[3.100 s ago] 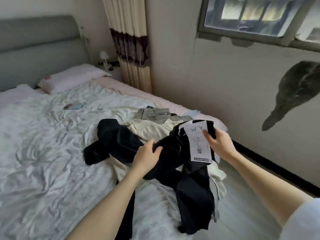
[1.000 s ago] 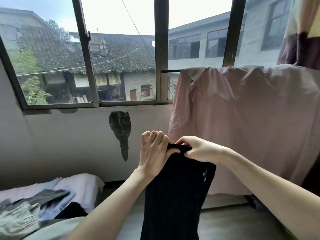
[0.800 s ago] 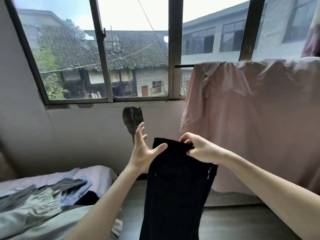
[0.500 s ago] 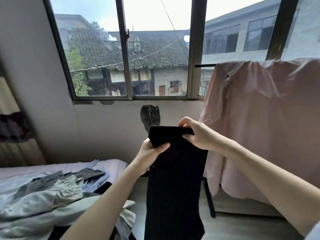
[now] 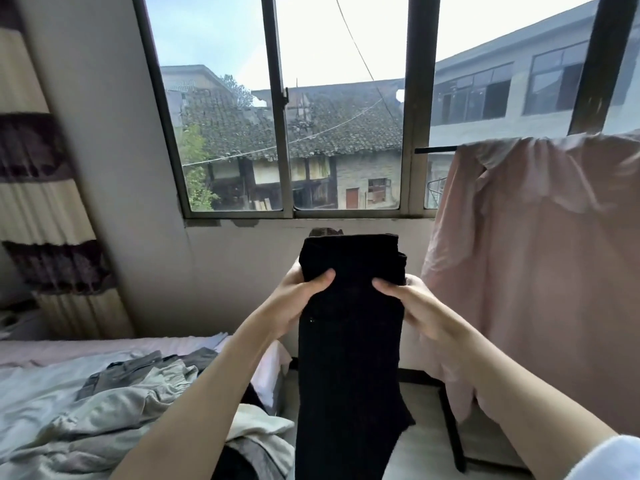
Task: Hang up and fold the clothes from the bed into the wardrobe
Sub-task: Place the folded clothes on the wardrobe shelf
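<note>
My left hand (image 5: 300,295) and my right hand (image 5: 407,299) both grip the black trousers (image 5: 349,341), one on each side, thumbs in front and close together. A moment ago I held them by the very top edge. Now my hands have slid lower, and the top stands up above my thumbs. The trousers look doubled into one long strip that hangs straight down, off the bed. I think they are lined up and ready for the next fold.

Left of the trousers, the other clothes (image 5: 114,403) are still piled on the bed (image 5: 31,386). Right of the trousers, a pink sheet (image 5: 540,271) hangs over a rail. Behind the trousers is the window (image 5: 287,133). I cannot see the wardrobe.
</note>
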### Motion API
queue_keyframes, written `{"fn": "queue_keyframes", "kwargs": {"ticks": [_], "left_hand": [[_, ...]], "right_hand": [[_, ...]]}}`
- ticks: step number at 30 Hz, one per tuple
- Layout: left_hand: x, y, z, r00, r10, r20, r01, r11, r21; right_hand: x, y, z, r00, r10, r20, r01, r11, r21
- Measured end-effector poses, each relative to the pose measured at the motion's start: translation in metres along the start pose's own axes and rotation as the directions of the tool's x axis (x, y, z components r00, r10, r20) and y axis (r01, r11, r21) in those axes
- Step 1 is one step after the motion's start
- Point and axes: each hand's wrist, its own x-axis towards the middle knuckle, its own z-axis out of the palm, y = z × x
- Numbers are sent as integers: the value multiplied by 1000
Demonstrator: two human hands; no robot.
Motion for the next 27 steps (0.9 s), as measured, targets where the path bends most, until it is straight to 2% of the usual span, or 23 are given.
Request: {"fn": "queue_keyframes", "kwargs": {"ticks": [2,4,6,8,9,12,14,16,20,24,27], "left_hand": [[-4,0,-16,999,-31,24,24,969,248],[-15,-8,-29,1000,-15,-7,17,920,392],[-21,-8,-30,990,91,-104,-32,881,473],[-27,2,-30,955,233,-183,-118,866,486],[-33,6,-32,927,293,-234,-149,860,489],[-48,17,-34,838,427,-341,-107,739,665],[-63,12,-33,809,485,-331,-101,671,734],[-87,8,-35,768,536,-352,-76,621,780],[-129,3,-48,669,599,-439,1,591,807],[-165,6,-81,627,553,-549,123,626,770],[-189,11,-104,571,574,-587,157,625,764]], "right_hand": [[-2,8,4,1000,6,-8,-7,994,-109],[-2,17,14,1000,-8,0,8,968,-250],[3,15,23,982,-163,-94,122,932,-342],[10,7,36,898,-373,-233,272,887,-372],[14,1,47,863,-439,-250,330,864,-380],[20,-5,72,799,-556,-229,417,787,-455],[19,-1,87,758,-599,-257,435,759,-485],[18,5,113,736,-622,-267,487,761,-429],[17,15,164,776,-600,-195,526,785,-327],[14,24,213,830,-553,-77,521,817,-246],[14,29,251,858,-514,-1,504,841,-195]]}}
